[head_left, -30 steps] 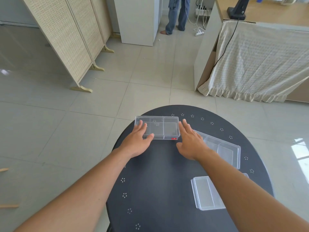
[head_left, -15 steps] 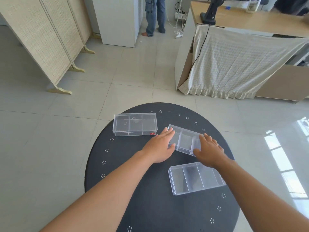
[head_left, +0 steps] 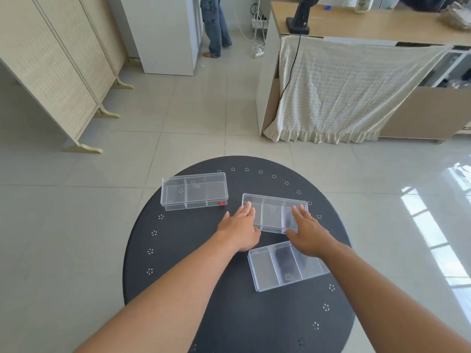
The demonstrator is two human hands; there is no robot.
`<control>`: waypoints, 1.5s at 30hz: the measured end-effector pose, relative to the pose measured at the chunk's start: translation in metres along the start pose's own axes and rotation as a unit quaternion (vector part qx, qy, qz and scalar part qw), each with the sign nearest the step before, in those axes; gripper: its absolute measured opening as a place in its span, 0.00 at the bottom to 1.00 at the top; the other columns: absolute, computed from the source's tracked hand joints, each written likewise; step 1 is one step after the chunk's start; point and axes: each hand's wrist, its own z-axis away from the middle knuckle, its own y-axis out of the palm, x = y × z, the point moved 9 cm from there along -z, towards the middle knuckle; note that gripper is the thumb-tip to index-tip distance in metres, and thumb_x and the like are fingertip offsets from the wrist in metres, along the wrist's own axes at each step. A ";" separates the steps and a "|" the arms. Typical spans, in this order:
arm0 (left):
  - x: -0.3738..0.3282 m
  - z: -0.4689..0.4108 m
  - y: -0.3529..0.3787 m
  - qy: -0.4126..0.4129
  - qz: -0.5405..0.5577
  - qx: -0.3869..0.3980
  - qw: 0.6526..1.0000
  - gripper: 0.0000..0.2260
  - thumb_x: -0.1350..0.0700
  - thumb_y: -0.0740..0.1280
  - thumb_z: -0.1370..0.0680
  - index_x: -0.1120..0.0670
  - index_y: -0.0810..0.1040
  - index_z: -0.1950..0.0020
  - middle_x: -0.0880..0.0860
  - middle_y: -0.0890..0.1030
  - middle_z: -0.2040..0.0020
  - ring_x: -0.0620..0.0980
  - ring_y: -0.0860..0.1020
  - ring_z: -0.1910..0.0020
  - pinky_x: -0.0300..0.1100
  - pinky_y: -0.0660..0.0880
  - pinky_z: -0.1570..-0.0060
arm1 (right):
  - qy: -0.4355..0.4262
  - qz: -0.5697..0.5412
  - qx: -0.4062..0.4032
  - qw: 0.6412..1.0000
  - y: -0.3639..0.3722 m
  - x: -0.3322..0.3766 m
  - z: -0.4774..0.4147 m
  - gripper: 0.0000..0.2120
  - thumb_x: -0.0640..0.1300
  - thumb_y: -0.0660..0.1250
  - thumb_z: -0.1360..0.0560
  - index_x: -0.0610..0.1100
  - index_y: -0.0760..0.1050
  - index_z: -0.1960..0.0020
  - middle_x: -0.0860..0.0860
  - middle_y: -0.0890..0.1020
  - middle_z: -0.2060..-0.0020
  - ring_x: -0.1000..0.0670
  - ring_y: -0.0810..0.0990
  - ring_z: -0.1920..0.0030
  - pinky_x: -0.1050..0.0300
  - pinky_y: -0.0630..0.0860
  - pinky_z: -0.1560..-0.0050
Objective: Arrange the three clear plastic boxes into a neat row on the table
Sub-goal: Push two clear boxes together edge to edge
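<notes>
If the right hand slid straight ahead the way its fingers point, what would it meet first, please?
The right hand already has its fingertips on the middle box, so it would likely just push that box toward the table's far edge.

The round table (head_left: 178, 289) is matte black, ringed near its edge with small clusters of pale dots. Three compartment boxes are colourless and see-through: one at ten o'clock (head_left: 194, 191) carrying a small red label (head_left: 222, 204) on its near corner, one at one o'clock (head_left: 274, 212), one at three o'clock (head_left: 280, 267). The floor (head_left: 76, 225) is pale grey tile. A folding screen (head_left: 51, 59) is cream woven. A draped cloth (head_left: 344, 93) is off-white, finely checked.
</notes>
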 end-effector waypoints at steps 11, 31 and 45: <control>0.031 0.048 0.020 -0.034 -0.011 0.019 0.999 0.32 0.52 0.51 0.13 0.53 0.43 0.11 0.48 0.37 0.12 0.47 0.43 0.12 0.56 0.46 0.14 | -0.029 0.048 0.021 0.998 0.033 0.024 0.009 0.33 0.57 0.56 0.17 0.49 0.52 0.16 0.50 0.46 0.15 0.40 0.61 0.19 0.36 0.65 0.25; 0.155 0.129 0.013 -0.124 -0.013 -0.014 0.992 0.32 0.55 0.53 0.13 0.52 0.44 0.11 0.46 0.39 0.12 0.46 0.48 0.12 0.52 0.48 0.14 | -0.116 0.103 0.045 0.987 0.080 0.160 0.025 0.32 0.57 0.55 0.16 0.52 0.50 0.16 0.54 0.45 0.15 0.44 0.57 0.19 0.34 0.65 0.26; 0.185 0.127 0.010 -0.153 -0.050 -0.033 0.986 0.35 0.54 0.58 0.14 0.55 0.41 0.12 0.50 0.38 0.12 0.48 0.45 0.12 0.52 0.46 0.14 | -0.121 0.109 0.064 0.985 0.088 0.194 0.016 0.34 0.57 0.55 0.16 0.51 0.46 0.15 0.53 0.42 0.15 0.44 0.50 0.17 0.30 0.63 0.27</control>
